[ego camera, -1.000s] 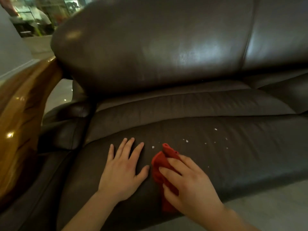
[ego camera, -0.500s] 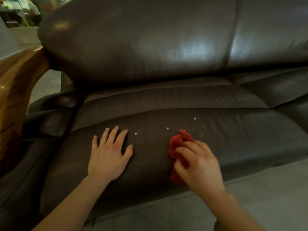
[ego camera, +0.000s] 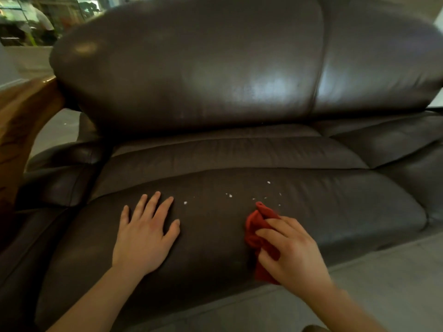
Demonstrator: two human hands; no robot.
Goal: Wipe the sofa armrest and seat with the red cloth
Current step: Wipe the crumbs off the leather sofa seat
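A dark brown leather sofa fills the view, and its seat cushion (ego camera: 335, 207) lies in front of me. My right hand (ego camera: 290, 252) presses a crumpled red cloth (ego camera: 257, 226) onto the front middle of the seat. Small white crumbs (ego camera: 230, 195) lie scattered on the leather just beyond the cloth. My left hand (ego camera: 146, 233) rests flat on the seat to the left, fingers spread, holding nothing. The padded leather armrest (ego camera: 62, 168) sits at the left end of the seat, with a glossy wooden arm (ego camera: 21, 121) outside it.
The tall backrest (ego camera: 191, 68) rises behind the seat. A second seat cushion (ego camera: 407, 149) continues to the right. Grey floor (ego camera: 383, 283) shows below the seat's front edge. Blurred greenery and glass are far off at the top left.
My right hand has slid the red cloth to the right across the seat, away from my left hand, toward the crumbs. The left hand stays flat in place.
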